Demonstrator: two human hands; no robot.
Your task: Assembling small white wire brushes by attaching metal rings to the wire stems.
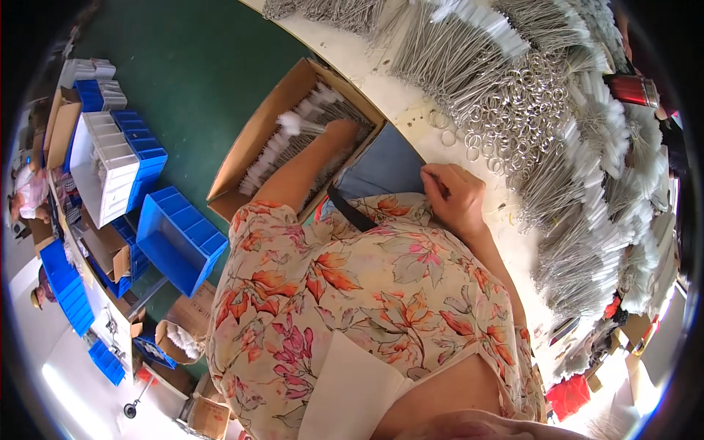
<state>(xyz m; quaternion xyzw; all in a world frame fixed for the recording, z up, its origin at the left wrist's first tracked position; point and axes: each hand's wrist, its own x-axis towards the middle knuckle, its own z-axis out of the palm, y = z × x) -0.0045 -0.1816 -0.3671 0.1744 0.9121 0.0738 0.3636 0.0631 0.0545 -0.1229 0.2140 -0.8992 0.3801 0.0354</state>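
Note:
My left hand reaches down into a cardboard box at my left, its fingers closed around the wire stems of a small bunch of wire brushes with white bristle tips. More brushes of the same kind lie in rows in that box. At the near edge of the pale table, my right hand is curled closed. What its fingers hold, if anything, is hidden. Beyond it on the table lies a heap of metal rings, with a few loose rings on its near side.
Large piles of wire brushes cover much of the table. A red metallic cup stands at the far right. Blue bins and white bins are stacked on the left over a green floor.

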